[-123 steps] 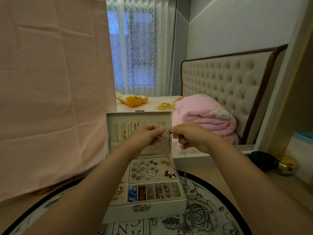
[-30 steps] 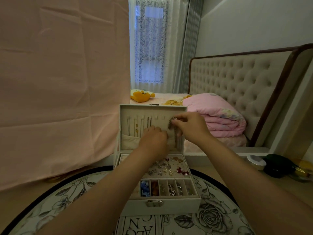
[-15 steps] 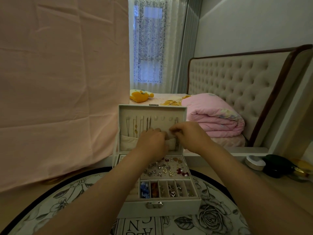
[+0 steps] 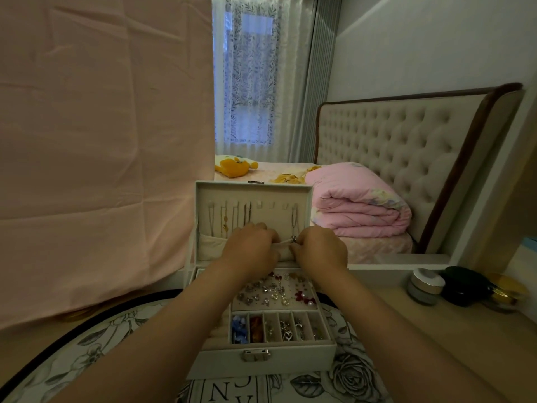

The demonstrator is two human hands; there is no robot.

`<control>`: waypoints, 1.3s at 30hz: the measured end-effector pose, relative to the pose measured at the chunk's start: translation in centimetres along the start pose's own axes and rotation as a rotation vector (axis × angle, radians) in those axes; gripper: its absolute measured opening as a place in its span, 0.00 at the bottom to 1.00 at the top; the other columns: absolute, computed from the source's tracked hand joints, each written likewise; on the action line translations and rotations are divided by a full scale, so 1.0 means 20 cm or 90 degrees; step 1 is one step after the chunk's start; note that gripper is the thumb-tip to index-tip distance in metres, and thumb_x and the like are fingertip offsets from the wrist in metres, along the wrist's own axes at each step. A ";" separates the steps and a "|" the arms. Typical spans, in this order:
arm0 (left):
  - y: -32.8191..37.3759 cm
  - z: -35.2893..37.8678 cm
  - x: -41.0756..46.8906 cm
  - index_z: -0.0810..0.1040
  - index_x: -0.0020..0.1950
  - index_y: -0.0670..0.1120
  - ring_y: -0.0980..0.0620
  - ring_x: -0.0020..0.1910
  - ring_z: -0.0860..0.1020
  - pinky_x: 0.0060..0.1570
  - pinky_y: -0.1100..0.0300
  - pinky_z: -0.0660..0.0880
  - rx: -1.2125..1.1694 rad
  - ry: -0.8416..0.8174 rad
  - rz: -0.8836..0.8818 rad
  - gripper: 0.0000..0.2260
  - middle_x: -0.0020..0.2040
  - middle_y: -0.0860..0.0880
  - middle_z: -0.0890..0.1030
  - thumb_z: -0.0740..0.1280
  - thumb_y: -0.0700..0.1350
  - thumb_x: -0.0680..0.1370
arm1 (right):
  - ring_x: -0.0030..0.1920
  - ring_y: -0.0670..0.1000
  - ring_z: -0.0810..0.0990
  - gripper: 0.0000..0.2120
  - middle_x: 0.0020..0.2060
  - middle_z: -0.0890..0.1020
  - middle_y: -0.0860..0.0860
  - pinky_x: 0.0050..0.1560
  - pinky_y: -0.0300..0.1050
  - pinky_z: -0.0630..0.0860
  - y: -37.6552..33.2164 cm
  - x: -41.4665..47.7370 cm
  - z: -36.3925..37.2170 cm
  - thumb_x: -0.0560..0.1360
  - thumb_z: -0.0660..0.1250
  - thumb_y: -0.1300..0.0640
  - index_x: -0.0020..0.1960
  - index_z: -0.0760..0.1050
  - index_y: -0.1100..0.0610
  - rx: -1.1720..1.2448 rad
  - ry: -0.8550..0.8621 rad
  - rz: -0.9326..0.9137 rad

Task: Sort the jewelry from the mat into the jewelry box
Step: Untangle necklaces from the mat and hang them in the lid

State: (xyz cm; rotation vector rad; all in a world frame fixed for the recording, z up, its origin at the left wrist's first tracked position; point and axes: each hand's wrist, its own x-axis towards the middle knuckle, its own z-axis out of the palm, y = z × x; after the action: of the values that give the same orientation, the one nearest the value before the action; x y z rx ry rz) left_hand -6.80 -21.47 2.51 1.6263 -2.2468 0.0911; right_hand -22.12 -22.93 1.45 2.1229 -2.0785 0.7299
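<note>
A beige jewelry box stands open on a round rose-print mat. Its upright lid carries several chains on hooks. A silver necklace hangs from a hook at the lid's right side. My right hand pinches the lower end of that necklace at the lid's fabric pocket. My left hand grips the pocket's top edge and pulls it outward. Earrings fill the upper tray and the small front compartments.
A pink cloth hangs at the left. Small jars, one silver-lidded and one dark, stand on the tabletop at right. Beyond the table are a bed with a folded pink quilt, a yellow plush toy and a tufted headboard.
The necklace has gone from being held between both hands in the air to hanging on the lid's right hook. Both hands have dropped to the lid pocket.
</note>
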 end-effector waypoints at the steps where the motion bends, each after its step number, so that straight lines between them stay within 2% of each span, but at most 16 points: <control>1: -0.01 0.01 0.00 0.76 0.67 0.52 0.49 0.61 0.72 0.61 0.52 0.69 -0.001 0.003 0.001 0.17 0.61 0.50 0.77 0.61 0.51 0.79 | 0.44 0.52 0.83 0.09 0.43 0.85 0.49 0.40 0.44 0.77 0.01 0.00 -0.02 0.77 0.68 0.49 0.47 0.84 0.52 0.044 0.014 -0.009; 6: -0.02 0.02 -0.02 0.76 0.67 0.52 0.49 0.61 0.72 0.61 0.51 0.69 -0.011 0.030 0.017 0.18 0.62 0.50 0.75 0.63 0.52 0.78 | 0.44 0.46 0.83 0.07 0.44 0.86 0.46 0.47 0.47 0.81 0.00 0.09 -0.12 0.74 0.73 0.51 0.51 0.85 0.49 0.243 0.079 -0.082; 8: -0.02 0.03 -0.02 0.75 0.68 0.52 0.49 0.62 0.71 0.61 0.52 0.68 -0.014 0.038 0.021 0.18 0.63 0.49 0.74 0.63 0.51 0.78 | 0.44 0.47 0.83 0.07 0.43 0.87 0.46 0.47 0.47 0.80 -0.01 0.12 -0.13 0.73 0.74 0.52 0.51 0.85 0.49 0.217 0.065 -0.136; 11: -0.03 0.03 -0.03 0.75 0.69 0.52 0.48 0.63 0.71 0.62 0.52 0.67 -0.013 0.033 0.023 0.18 0.63 0.49 0.74 0.62 0.51 0.79 | 0.46 0.48 0.83 0.09 0.45 0.86 0.46 0.45 0.45 0.79 -0.01 0.12 -0.11 0.73 0.74 0.53 0.52 0.83 0.49 0.062 0.050 -0.221; 13: -0.04 0.02 -0.03 0.75 0.69 0.52 0.48 0.63 0.71 0.63 0.51 0.66 -0.011 0.026 0.027 0.18 0.63 0.49 0.75 0.62 0.51 0.79 | 0.44 0.49 0.81 0.09 0.44 0.83 0.45 0.41 0.43 0.75 0.01 0.12 -0.09 0.71 0.73 0.56 0.50 0.80 0.49 0.055 0.074 -0.237; 15: -0.04 0.02 -0.03 0.75 0.68 0.53 0.49 0.63 0.71 0.63 0.51 0.66 -0.007 0.022 0.032 0.18 0.62 0.50 0.75 0.62 0.52 0.79 | 0.42 0.49 0.80 0.05 0.42 0.82 0.45 0.39 0.44 0.75 0.03 0.10 -0.08 0.72 0.72 0.57 0.46 0.80 0.50 0.085 0.116 -0.242; 17: -0.04 0.02 -0.02 0.75 0.67 0.53 0.49 0.62 0.71 0.63 0.51 0.66 -0.011 0.020 0.032 0.18 0.62 0.50 0.76 0.63 0.52 0.78 | 0.40 0.50 0.81 0.02 0.41 0.83 0.46 0.40 0.47 0.78 0.04 0.07 -0.08 0.73 0.71 0.54 0.44 0.81 0.52 0.077 0.159 -0.239; 18: -0.04 0.02 -0.02 0.75 0.67 0.53 0.49 0.62 0.71 0.63 0.51 0.66 -0.013 0.020 0.029 0.17 0.61 0.50 0.76 0.63 0.53 0.78 | 0.40 0.50 0.81 0.06 0.41 0.83 0.47 0.41 0.48 0.79 0.05 0.05 -0.08 0.74 0.70 0.50 0.45 0.82 0.52 0.051 0.154 -0.218; 20: -0.04 0.02 -0.01 0.76 0.66 0.53 0.49 0.61 0.72 0.63 0.51 0.67 -0.015 0.028 0.024 0.16 0.61 0.51 0.76 0.63 0.53 0.79 | 0.41 0.51 0.81 0.15 0.40 0.84 0.48 0.41 0.45 0.78 0.05 0.02 -0.05 0.73 0.68 0.39 0.45 0.82 0.52 -0.046 0.075 -0.151; 22: -0.03 0.02 -0.01 0.76 0.65 0.53 0.50 0.60 0.72 0.62 0.51 0.68 -0.015 0.030 0.019 0.16 0.60 0.51 0.77 0.63 0.54 0.79 | 0.41 0.51 0.82 0.20 0.39 0.83 0.49 0.38 0.42 0.75 0.05 0.02 -0.01 0.72 0.68 0.34 0.44 0.82 0.51 -0.097 0.032 -0.097; 25: -0.02 0.03 -0.01 0.76 0.65 0.52 0.49 0.59 0.73 0.61 0.52 0.69 -0.008 0.028 0.014 0.16 0.60 0.50 0.77 0.63 0.53 0.78 | 0.43 0.52 0.82 0.14 0.43 0.85 0.50 0.38 0.42 0.74 0.05 0.02 0.03 0.78 0.65 0.42 0.49 0.84 0.50 -0.068 0.042 -0.095; 28: -0.02 0.03 0.00 0.75 0.66 0.52 0.49 0.60 0.72 0.62 0.51 0.69 -0.007 0.027 0.010 0.17 0.61 0.50 0.76 0.63 0.54 0.78 | 0.42 0.51 0.82 0.10 0.42 0.86 0.48 0.39 0.42 0.76 0.05 0.01 0.02 0.79 0.65 0.48 0.50 0.84 0.50 -0.002 0.046 -0.114; 32: -0.02 0.04 -0.01 0.75 0.66 0.52 0.49 0.60 0.72 0.61 0.51 0.70 -0.006 0.020 0.014 0.17 0.60 0.50 0.77 0.63 0.54 0.78 | 0.41 0.50 0.83 0.07 0.41 0.86 0.48 0.40 0.45 0.78 0.05 0.03 -0.06 0.78 0.69 0.52 0.49 0.85 0.52 0.144 0.167 -0.126; 34: -0.01 0.04 -0.01 0.76 0.64 0.52 0.49 0.58 0.72 0.60 0.51 0.70 -0.012 0.026 0.018 0.16 0.58 0.50 0.77 0.63 0.53 0.78 | 0.41 0.51 0.83 0.05 0.41 0.87 0.48 0.41 0.47 0.79 0.02 0.06 -0.08 0.76 0.71 0.53 0.50 0.85 0.52 0.166 0.199 -0.145; 36: -0.01 0.04 -0.01 0.77 0.63 0.52 0.49 0.57 0.73 0.58 0.51 0.70 -0.015 0.036 0.018 0.15 0.57 0.50 0.78 0.63 0.53 0.78 | 0.42 0.51 0.83 0.05 0.43 0.86 0.47 0.41 0.46 0.79 0.00 0.08 -0.08 0.75 0.71 0.55 0.48 0.85 0.50 0.125 0.165 -0.190; 39: -0.02 0.05 -0.01 0.77 0.64 0.52 0.50 0.57 0.73 0.60 0.51 0.70 -0.013 0.040 0.016 0.16 0.57 0.51 0.78 0.62 0.53 0.78 | 0.48 0.52 0.82 0.09 0.50 0.84 0.48 0.43 0.43 0.73 0.00 0.08 -0.06 0.77 0.67 0.56 0.53 0.84 0.48 0.000 0.031 -0.260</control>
State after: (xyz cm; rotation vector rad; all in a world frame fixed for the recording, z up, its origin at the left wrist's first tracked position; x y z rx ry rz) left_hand -6.61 -21.67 1.45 1.5626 -2.2136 0.1239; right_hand -22.53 -23.96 3.04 2.3893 -1.5422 0.7123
